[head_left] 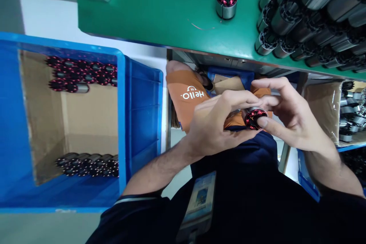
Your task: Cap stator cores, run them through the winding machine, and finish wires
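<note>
Between my two hands, above my lap, is a motor stator [251, 118] with a black slotted end and red wire windings; that end faces up toward me. My left hand [220, 120] wraps its thumb and fingers around the stator's side. The right hand [288, 112] presses its thumb on the wound end, with its fingers bent at the far side. Part of the metal body is hidden by my fingers. Another wound stator [226, 0] stands upright on the green table [160, 11], beyond my hands.
Metal stator cores [288, 15] are stacked at the table's right. A blue crate [121, 122] on the left holds rows of wound stators [82, 72] on cardboard. To the right, a lined box [323, 103] contains metal parts. Loose red wire bits lie on the table.
</note>
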Tool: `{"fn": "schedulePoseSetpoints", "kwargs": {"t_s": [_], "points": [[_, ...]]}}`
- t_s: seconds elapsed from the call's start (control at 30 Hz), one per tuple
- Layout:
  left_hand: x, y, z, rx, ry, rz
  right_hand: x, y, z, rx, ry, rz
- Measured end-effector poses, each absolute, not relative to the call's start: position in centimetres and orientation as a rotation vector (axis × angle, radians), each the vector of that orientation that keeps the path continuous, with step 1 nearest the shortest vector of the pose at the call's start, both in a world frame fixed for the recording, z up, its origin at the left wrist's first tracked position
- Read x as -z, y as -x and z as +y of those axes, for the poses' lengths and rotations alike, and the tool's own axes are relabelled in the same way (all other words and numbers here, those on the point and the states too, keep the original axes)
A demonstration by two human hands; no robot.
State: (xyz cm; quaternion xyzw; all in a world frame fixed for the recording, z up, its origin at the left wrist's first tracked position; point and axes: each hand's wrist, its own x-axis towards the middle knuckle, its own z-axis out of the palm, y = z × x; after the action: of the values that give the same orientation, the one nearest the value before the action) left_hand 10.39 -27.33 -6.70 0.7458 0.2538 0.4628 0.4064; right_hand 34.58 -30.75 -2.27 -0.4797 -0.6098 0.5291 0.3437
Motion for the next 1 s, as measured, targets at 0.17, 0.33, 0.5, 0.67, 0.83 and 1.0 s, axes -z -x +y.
{"fn": "schedulePoseSetpoints", "kwargs": {"t_s": [0.17, 0.33, 0.5, 0.67, 0.83, 1.0], "points": [[6.4, -10.5, -27.2, -1.258, -2.011, 0.649, 1.6, -34.4, -30.9, -0.989, 1.296, -1.672], [6.1, -11.0, -26.8, -1.340, -2.072, 0.713, 2.2, -34.5, -31.2, -0.974, 1.374, -1.434], [4.9, -11.5, -26.8, -1.397, -1.927, 0.905, 2.9, -34.1, -31.3, -0.928, 1.431, -1.008], [5.1, -11.5, -26.8, -1.393, -1.815, 0.918, 3.9, -32.5, -32.6, -0.929, 1.295, -1.285], [5.8, -11.2, -26.8, -1.175, -1.725, 0.901, 3.6, -32.5, -32.5, -0.863, 1.389, -1.347], [5.6, -12.2, -26.7, -1.059, -1.749, 0.891, 3.1, -32.9, -32.0, -0.878, 1.376, -1.308]]}}
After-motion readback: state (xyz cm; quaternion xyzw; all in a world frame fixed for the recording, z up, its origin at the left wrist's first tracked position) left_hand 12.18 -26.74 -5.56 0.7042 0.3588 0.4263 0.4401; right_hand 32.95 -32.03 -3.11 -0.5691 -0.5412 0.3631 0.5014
